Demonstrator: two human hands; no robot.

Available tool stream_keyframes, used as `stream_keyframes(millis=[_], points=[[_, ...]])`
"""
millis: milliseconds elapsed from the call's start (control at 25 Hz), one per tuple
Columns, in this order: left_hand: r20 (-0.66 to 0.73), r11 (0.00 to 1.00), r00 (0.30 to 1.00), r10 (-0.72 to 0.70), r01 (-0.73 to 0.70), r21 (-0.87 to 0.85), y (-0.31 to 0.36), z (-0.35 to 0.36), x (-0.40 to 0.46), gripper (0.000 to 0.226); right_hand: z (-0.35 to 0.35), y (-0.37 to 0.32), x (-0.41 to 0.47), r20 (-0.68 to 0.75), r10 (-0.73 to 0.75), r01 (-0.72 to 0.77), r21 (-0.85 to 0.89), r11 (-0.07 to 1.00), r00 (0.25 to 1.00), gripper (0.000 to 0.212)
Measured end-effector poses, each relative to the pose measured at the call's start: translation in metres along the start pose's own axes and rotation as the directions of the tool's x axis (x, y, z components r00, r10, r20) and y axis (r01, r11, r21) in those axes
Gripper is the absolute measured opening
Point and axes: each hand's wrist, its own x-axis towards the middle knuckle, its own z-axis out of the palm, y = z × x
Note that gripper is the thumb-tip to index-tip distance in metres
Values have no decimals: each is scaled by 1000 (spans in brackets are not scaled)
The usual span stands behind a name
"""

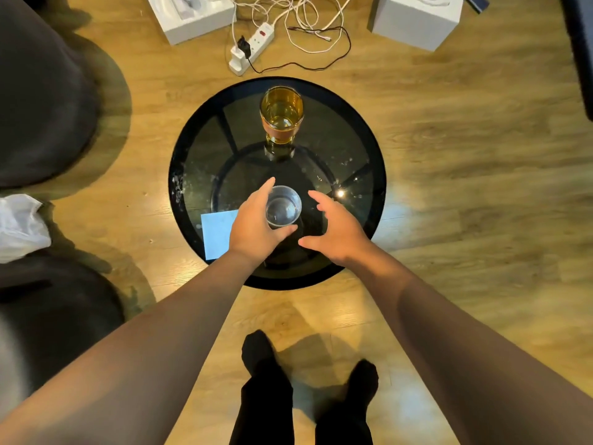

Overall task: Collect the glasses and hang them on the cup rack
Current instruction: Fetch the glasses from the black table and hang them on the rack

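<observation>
A clear drinking glass (283, 206) stands upright near the front of a round black glass table (192, 146). My left hand (253, 223) is wrapped around its left side, thumb under the front and fingers along the back. My right hand (333, 228) hovers just right of the glass with fingers spread, not touching it. An amber glass (281, 112) with a brown band stands upright at the far side of the table. No cup rack is in view.
A light blue card (218, 234) lies at the table's left front edge. A white power strip (252, 48) with tangled cables and two white boxes (417, 19) sit on the wooden floor beyond. Dark seats (45, 101) are at left. My feet (308, 380) stand below.
</observation>
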Motion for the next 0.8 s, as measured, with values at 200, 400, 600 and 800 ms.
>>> stream_keyframes(millis=[200, 400, 600, 800], points=[[-17, 1000, 1000, 18, -19, -18, 5, -8, -10, 84, -4, -1, -4, -6, 1, -1, 34, 999, 1000, 100], [-56, 992, 991, 117, -119, -28, 42, -37, -24, 80, -14, -15, -20, -22, -62, 62, 41, 997, 998, 97], [-37, 973, 974, 222, -224, -62, 101, -70, -41, 89, -43, -39, -51, -142, -167, 184, 117, 976, 976, 86], [-11, 943, 950, 313, -312, -117, 183, -105, -84, 87, -84, -66, -112, -268, -208, 278, 260, 925, 941, 88]])
